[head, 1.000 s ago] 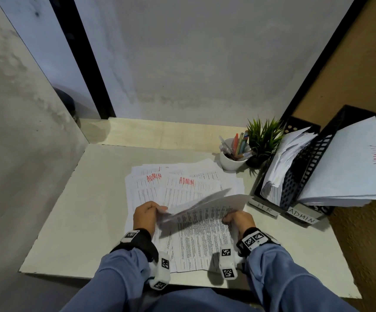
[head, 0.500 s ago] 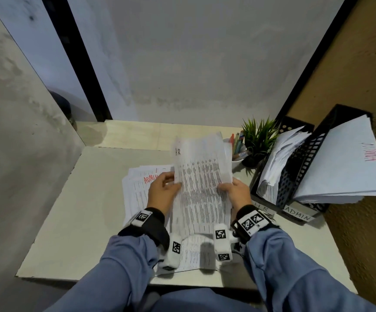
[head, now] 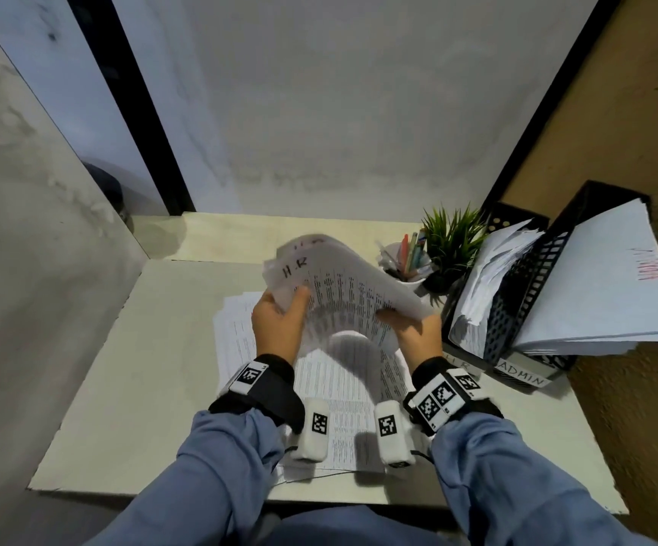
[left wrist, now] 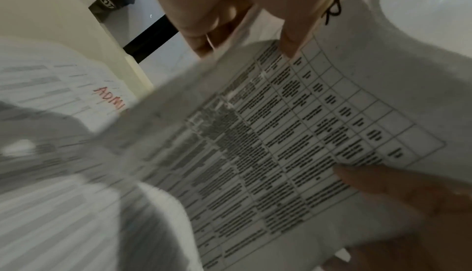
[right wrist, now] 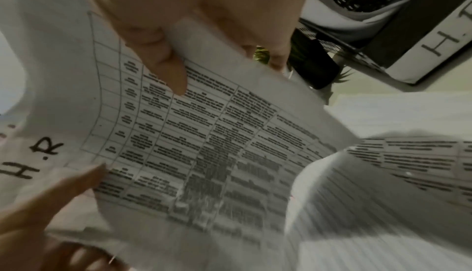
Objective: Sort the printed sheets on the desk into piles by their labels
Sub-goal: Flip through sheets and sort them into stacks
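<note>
Both hands hold up a printed sheet marked H.R (head: 343, 293) above the desk, and a second H.R-marked edge shows behind it. My left hand (head: 288, 305) pinches its left edge, thumb on the printed side (left wrist: 293, 39). My right hand (head: 402, 321) pinches the right edge, thumb on the table print (right wrist: 166, 69). The paper bows upward between them. Below lies the loose pile of sheets (head: 240, 340), one marked ADMIN in red (left wrist: 109, 97). The black tray labelled H.R (head: 473, 372) and the one labelled ADMIN (head: 520, 374) stand at the right, both holding paper.
A white cup of pens (head: 406, 266) and a small green plant (head: 449, 246) stand behind the sheets, left of the trays. Walls close the desk (head: 122, 388) in at left, back and right.
The H.R sheet went from lifting off the pile to upright in both hands. Now it is bowed over, its top tipped away, and both hands sit higher and further from me.
</note>
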Demonstrator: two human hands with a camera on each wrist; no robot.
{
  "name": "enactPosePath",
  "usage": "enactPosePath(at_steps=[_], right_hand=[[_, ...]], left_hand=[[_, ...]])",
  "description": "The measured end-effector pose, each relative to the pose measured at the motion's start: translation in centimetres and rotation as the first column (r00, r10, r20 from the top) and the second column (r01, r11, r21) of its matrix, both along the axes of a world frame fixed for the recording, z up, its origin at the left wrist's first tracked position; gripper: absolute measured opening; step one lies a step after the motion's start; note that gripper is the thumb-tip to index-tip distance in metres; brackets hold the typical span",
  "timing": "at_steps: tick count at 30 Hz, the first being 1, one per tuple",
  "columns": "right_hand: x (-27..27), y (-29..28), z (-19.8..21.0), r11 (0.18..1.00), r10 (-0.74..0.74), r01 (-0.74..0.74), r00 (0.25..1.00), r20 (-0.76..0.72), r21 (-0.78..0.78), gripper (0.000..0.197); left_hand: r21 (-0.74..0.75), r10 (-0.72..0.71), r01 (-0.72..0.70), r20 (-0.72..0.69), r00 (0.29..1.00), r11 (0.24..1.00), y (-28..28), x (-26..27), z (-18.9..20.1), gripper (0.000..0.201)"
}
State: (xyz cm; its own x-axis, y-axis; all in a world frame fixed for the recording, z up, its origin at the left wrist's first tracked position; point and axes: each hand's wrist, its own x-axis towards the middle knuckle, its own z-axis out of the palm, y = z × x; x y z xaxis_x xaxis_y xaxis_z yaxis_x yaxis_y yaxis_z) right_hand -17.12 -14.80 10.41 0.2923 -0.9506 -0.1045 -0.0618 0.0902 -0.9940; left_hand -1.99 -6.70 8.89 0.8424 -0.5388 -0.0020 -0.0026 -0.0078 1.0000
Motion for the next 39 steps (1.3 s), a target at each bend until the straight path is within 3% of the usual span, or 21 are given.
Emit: enactPosePath(at_steps=[3, 7, 9, 11, 13, 16, 18, 20, 22, 23, 24, 26, 28, 33, 39], right_hand=[[0.0, 0.1, 0.0, 0.996, -0.062, 0.060, 0.997, 0.035, 0.062, 0.021], [-0.2, 1.3, -0.7, 0.976, -0.028, 0.041, 0.998, -0.061, 0.213, 0.028], [-0.3, 1.6, -1.0, 0.969, -0.029, 0.051, 0.995, -0.092, 0.241, 0.034], [-0.4, 1.2, -0.8, 0.979, 0.006, 0.019, 0.993, -0.119, 0.204, 0.026], [-0.6, 0.3, -0.3, 0.996, 0.034, -0.020, 0.987, -0.159, 0.088, 0.013], [-1.3, -1.9, 1.3, 0.975, 0.021, -0.074, 0.969, -0.244, -0.212, 0.027], [-2.0, -3.9, 2.7, 0.901, -0.164, -0.011, 0.917, -0.365, -0.433, 0.041], [-3.0, -6.3, 3.0, 0.841, -0.401, 0.112, 0.785, -0.472, -0.529, 0.059], [-4.3, -9.0, 2.1, 0.886, -0.458, 0.257, 0.618, -0.639, -0.386, 0.082], [-4.9, -10.1, 1.6, 0.907, -0.411, 0.344, 0.599, -0.688, -0.242, 0.090], [-5.5, -10.9, 1.1, 0.907, -0.347, 0.417, 0.646, -0.679, -0.067, 0.092], [-6.5, -11.6, 0.4, 0.868, -0.241, 0.429, 0.805, -0.542, 0.251, 0.076], [-7.6, -12.3, -0.2, 0.856, -0.179, 0.379, 0.855, -0.487, 0.351, 0.049], [-9.6, -12.9, 0.3, 0.937, -0.254, 0.335, 0.850, -0.462, 0.101, 0.003], [-11.8, -14.2, 2.7, 0.971, -0.235, 0.222, 0.814, -0.531, -0.088, 0.015]], left_hand=[[-0.087, -0.061, 0.061, -0.001, 0.998, 0.994, 0.0, 0.4, 0.5, 0.012], [0.111, -0.227, 0.234, -0.066, 0.972, 0.966, 1.0, -0.2, -1.6, 0.015], [0.228, -0.248, 0.262, -0.090, 0.965, 0.938, 1.6, -0.6, -3.1, 0.007], [0.284, -0.230, 0.249, -0.098, 0.968, 0.926, 2.1, -0.6, -4.0, 0.005], [0.237, -0.172, 0.202, -0.142, 0.975, 0.950, 2.1, -0.5, -3.5, 0.004], [0.189, -0.087, 0.093, -0.036, 0.996, 0.978, 0.7, 0.5, -1.6, 0.016], [0.133, -0.076, 0.073, 0.015, 0.997, 0.988, -0.6, 1.1, 0.6, 0.023], [0.124, -0.146, 0.132, 0.107, 0.984, 0.983, -2.1, 1.5, 3.1, 0.030], [0.171, -0.241, 0.203, 0.245, 0.939, 0.964, -3.6, 1.2, 6.0, 0.031], [0.194, -0.284, 0.234, 0.297, 0.912, 0.953, -4.4, 0.9, 7.1, 0.030], [0.209, -0.325, 0.266, 0.337, 0.884, 0.941, -5.2, 0.5, 8.1, 0.028], [0.248, -0.407, 0.332, 0.382, 0.830, 0.910, -6.9, -0.6, 9.8, 0.025], [0.290, -0.489, 0.402, 0.371, 0.790, 0.869, -8.5, -1.8, 11.2, 0.023], [0.495, -0.633, 0.398, 0.544, 0.552, 0.772, -12.8, -4.8, 13.6, 0.020], [0.623, -0.716, 0.363, 0.539, 0.443, 0.693, -17.8, -9.4, 12.8, 0.021]])
